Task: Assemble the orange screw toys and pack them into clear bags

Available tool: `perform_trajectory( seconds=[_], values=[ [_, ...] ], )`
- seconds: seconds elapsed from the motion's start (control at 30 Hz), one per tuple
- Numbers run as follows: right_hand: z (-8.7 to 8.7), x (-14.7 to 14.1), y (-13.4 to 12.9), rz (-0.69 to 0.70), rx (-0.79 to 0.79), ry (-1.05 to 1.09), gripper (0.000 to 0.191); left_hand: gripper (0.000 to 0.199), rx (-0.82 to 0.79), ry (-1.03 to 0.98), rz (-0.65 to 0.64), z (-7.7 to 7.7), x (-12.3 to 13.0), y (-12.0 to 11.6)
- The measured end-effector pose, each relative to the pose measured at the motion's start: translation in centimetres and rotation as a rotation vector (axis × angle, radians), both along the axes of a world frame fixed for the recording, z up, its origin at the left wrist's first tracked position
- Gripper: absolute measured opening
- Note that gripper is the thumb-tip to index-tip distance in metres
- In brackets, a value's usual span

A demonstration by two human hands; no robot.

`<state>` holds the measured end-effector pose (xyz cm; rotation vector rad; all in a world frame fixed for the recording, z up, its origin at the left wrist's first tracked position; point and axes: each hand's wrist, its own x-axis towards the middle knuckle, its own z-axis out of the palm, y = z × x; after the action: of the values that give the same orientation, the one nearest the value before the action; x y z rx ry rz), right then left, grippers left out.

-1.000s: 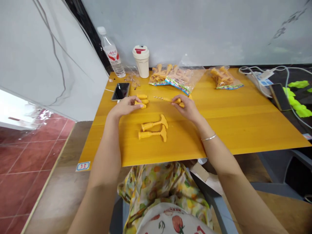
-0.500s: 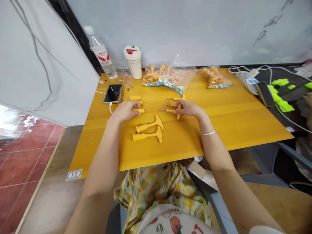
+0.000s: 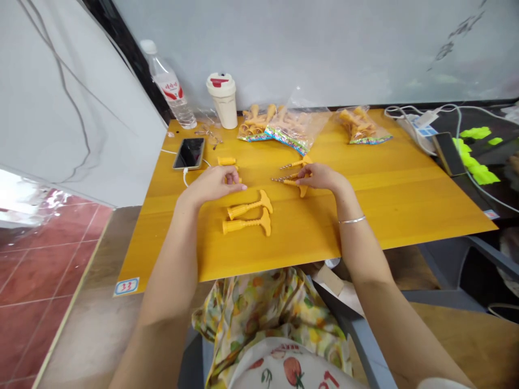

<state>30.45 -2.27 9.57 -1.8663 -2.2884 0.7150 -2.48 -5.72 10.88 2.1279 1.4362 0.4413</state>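
- Left hand: lies palm down near the desk's middle, fingers curved over short yellow plastic pegs; the fingers hide most of them, so whether it grips one I cannot tell.
- Right hand: apart from the left, its fingertips on the yellow head of a twist rod, a thin metal spiral shaft pointing left; grip or light touch, I cannot tell. A second twist rod lies just beyond it.
- Between and just nearer the person, two yellow T-handles lie side by side on the yellow wood-grain desk, unheld, their crossbars to the right.
- Far left corner: a smartphone with a white charging cable, wire-rimmed glasses, a plastic water bottle and a cream lidded tumbler.
- Far edge: clear printed bags of yellow parts, and another bag further right.
- Beyond the right edge: tangled white cords, a second phone and bright green pieces.
- Near left corner: a blue-and-white "33" label.
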Motion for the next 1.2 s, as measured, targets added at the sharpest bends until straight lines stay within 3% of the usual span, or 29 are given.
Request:
perform_trajectory(
  seconds=[0.13, 0.23, 0.33, 0.4, 0.6, 0.67, 0.8, 1.03, 1.2],
  values=[
    [-0.2, -0.1, 0.0, -0.053, 0.090, 0.050, 0.015, 0.041, -0.186, 0.105, -0.140, -0.7, 1.4, -0.4],
    [-0.6, -0.3, 0.2, -0.100, 0.156, 0.109, 0.017, 0.034, -0.253, 0.220, -0.208, -1.6, 2.2, -0.4],
    [-0.8, -1.3, 0.1, -0.111, 0.249, 0.222, 0.017, 0.014, -0.145, 0.197, -0.212, -1.9, 2.5, -0.3],
    [-0.8, -2.3, -0.4, -0.068, 0.256, 0.341, 0.022, 0.012, -0.028, 0.119, -0.184, -1.7, 2.6, -0.2],
    [-1.7, -5.5, -2.1, 0.170, -0.138, 0.724, 0.050, 0.024, 0.184, -0.016, -0.147, -1.2, 2.9, -0.2],
    [-2.2, -5.9, -2.2, 0.184, -0.157, 0.819, 0.063, 0.026, 0.227, -0.064, -0.137, -1.1, 3.0, -0.2],
    [-3.0, -6.2, -2.1, 0.200, -0.106, 0.968, 0.063, 0.028, 0.252, -0.126, -0.106, -0.4, 3.0, -0.4],
    [-3.0, -7.0, -2.9, 0.242, -0.059, 0.955, 0.065, 0.038, 0.236, -0.122, 0.030, 0.1, 3.0, -0.7],
    [-3.0, -7.4, -3.5, 0.306, 0.148, 0.832, 0.053, 0.040, 0.227, -0.104, 0.096, 0.5, 2.9, -0.8]
  ],
)
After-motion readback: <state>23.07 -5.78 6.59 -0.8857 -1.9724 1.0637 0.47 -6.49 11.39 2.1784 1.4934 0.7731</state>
